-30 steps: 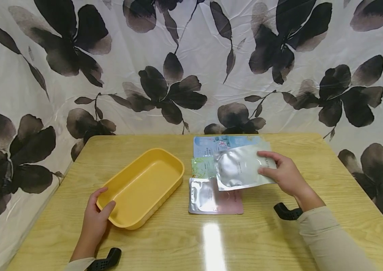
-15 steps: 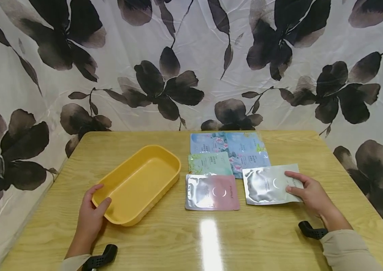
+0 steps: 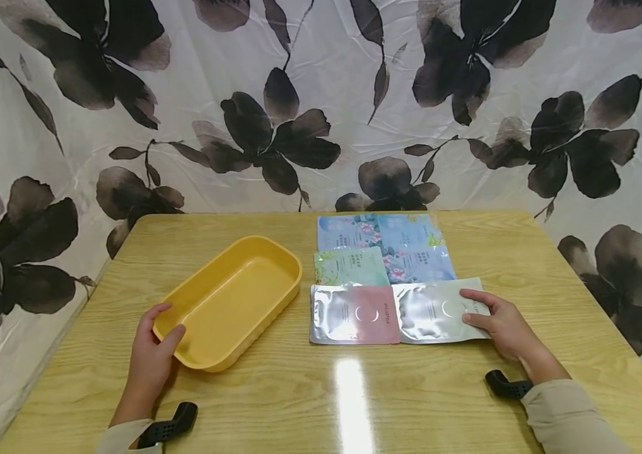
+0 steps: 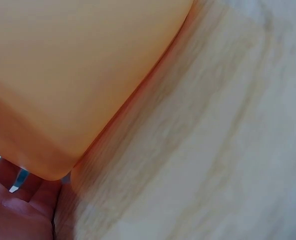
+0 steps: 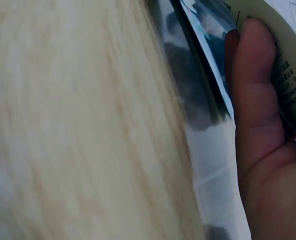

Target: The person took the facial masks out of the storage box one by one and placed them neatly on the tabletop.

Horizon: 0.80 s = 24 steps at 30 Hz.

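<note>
My left hand (image 3: 151,350) grips the near left corner of a yellow plastic basin (image 3: 227,302), thumb over the rim. In the left wrist view, fingers (image 4: 43,195) show beneath the basin's corner. My right hand (image 3: 502,321) pinches the right end of a silver and pale green face mask packet (image 3: 426,313) between thumb and fingers. Its left edge lies right against a silver and pink packet (image 3: 355,315). The right wrist view shows the thumb (image 5: 257,75) along the packet, whose underside is partly hidden.
Behind these lie a light green packet (image 3: 349,268) and several blue ones, among them a left blue packet (image 3: 344,233) and a right blue packet (image 3: 423,265). They stand on a wooden table (image 3: 275,403) backed by a floral cloth (image 3: 185,75).
The right hand has carried the silver and pale green packet from over the other packets to the near right, then left beside the pink one. The left hand keeps holding the basin.
</note>
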Tool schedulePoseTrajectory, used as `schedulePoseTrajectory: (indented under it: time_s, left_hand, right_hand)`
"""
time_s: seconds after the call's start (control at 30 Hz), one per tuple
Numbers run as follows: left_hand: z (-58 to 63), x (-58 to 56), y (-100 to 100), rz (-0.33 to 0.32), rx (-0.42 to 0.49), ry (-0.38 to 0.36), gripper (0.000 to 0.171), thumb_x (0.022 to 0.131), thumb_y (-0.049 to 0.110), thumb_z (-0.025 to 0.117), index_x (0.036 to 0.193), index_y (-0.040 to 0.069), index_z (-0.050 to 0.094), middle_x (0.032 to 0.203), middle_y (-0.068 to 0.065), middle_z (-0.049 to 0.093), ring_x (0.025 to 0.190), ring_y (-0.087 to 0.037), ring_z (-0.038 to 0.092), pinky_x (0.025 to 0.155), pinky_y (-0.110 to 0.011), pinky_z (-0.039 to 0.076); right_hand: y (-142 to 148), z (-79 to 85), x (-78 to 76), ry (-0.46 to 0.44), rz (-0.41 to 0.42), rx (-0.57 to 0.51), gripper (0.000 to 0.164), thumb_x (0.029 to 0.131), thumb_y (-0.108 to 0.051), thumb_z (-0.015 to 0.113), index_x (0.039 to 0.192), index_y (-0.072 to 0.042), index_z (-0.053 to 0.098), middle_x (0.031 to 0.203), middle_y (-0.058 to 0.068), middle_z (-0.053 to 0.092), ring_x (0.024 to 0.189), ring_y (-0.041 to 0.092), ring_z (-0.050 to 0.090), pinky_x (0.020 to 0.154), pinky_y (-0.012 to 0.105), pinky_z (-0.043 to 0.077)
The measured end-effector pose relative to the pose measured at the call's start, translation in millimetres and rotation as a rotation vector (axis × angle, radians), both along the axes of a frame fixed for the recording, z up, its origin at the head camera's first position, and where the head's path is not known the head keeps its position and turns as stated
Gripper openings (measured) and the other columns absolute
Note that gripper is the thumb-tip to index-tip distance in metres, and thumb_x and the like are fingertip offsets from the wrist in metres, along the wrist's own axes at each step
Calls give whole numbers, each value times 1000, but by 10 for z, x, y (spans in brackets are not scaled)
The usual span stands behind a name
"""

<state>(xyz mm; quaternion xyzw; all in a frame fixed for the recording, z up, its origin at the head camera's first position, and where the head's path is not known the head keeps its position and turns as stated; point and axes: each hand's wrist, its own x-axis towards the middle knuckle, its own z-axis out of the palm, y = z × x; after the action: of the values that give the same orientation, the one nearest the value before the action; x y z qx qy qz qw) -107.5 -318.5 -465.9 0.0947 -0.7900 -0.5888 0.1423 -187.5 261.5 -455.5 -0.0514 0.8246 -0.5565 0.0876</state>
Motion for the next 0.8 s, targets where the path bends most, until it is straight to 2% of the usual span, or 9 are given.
schedulePoseTrajectory:
  time_s: [0.07,0.13,0.33,0.4,0.5,0.57,0.63,0.8]
  left_hand:
    - [0,0,6,-2,9,1,47,102,3,52,144,-4,33,141,-10,33,109,-3,47,79,-7,45]
    - [-5,1,7,-4,15,5,46,102,3,52,144,-4,33,141,-9,33,109,-4,47,80,-7,45]
    - [-4,-4,1,0,23,8,46,102,3,52,144,-2,35,137,-2,35,110,-4,47,81,-7,45]
    - [-2,-6,0,-1,23,9,46,102,3,53,144,-2,35,137,-2,35,110,-4,47,80,-7,45]
    - [0,-7,-1,-5,21,11,46,102,3,52,144,-2,35,137,-3,34,109,-3,48,80,-7,46]
    - [0,-6,-1,-6,23,14,46,102,3,52,144,-2,35,137,-3,34,109,-3,48,79,-8,46]
    - [0,-5,-1,-8,29,17,46,102,3,52,144,-2,35,137,-4,34,108,-3,48,79,-8,46]
    - [-6,1,-2,-8,37,16,46,102,2,52,144,-3,35,138,-6,35,107,-2,49,78,-8,46]
  right_hand:
    - [-4,-2,-11,-16,2,3,58,95,-4,66,144,14,40,153,34,28,142,36,27,85,9,40]
    - [-5,5,-17,-12,15,7,58,96,-4,66,143,15,40,153,34,27,144,46,17,87,7,37]
    - [-43,28,-19,3,37,54,57,95,-9,69,142,12,45,152,33,33,144,47,18,89,7,35]
    - [-63,41,-12,-14,32,75,59,94,-10,70,143,10,45,152,33,32,144,47,18,98,16,36]
    - [-89,58,0,-28,29,124,63,92,-12,72,145,8,44,153,34,30,144,49,18,108,40,34]
    - [-103,74,3,-14,33,176,65,92,-15,74,146,7,44,152,34,30,143,51,19,109,56,30]
    - [-111,93,7,8,36,238,68,92,-18,74,147,5,43,152,35,30,140,52,24,107,60,31]
    - [-94,149,5,51,30,339,68,95,-21,70,150,4,38,148,36,35,123,50,50,92,52,48]
